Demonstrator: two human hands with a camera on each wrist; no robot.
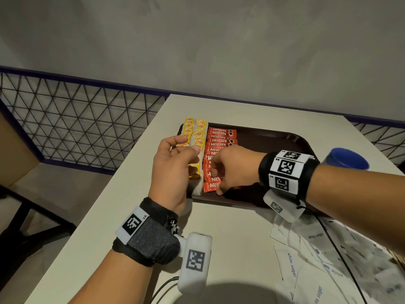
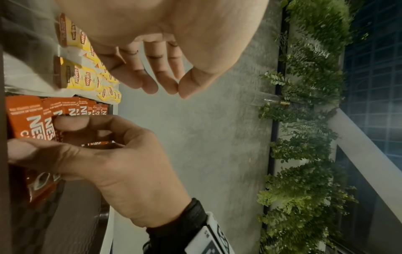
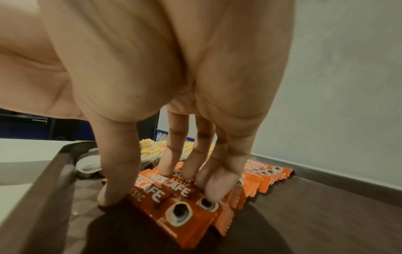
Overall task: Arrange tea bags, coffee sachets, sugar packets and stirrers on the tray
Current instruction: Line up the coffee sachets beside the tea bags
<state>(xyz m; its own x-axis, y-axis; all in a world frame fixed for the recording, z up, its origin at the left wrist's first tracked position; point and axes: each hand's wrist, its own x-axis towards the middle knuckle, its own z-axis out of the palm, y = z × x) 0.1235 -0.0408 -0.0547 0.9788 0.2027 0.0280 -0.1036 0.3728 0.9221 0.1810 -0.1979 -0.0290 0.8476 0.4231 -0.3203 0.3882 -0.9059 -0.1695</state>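
Observation:
A dark brown tray (image 1: 274, 137) lies on the pale table. Yellow tea bags (image 1: 198, 132) fill two columns at its left end, and red coffee sachets (image 1: 220, 137) overlap in a column beside them. My right hand (image 1: 217, 183) arches over the nearest sachets (image 3: 185, 220). Its fingertips (image 3: 208, 190) press on their tops, and the thumb rests on the tray floor at their near end. My left hand (image 1: 188, 145) hovers above the tea bags (image 2: 85, 79) with its fingers loosely curled and holds nothing. White sugar packets (image 1: 306, 249) lie loose on the table near me. No stirrers show.
A blue cup (image 1: 346, 159) stands on the table right of the tray. The tray's right half (image 3: 326, 214) is bare. A black wire railing (image 1: 76, 119) runs past the table's left edge, with a grey wall behind.

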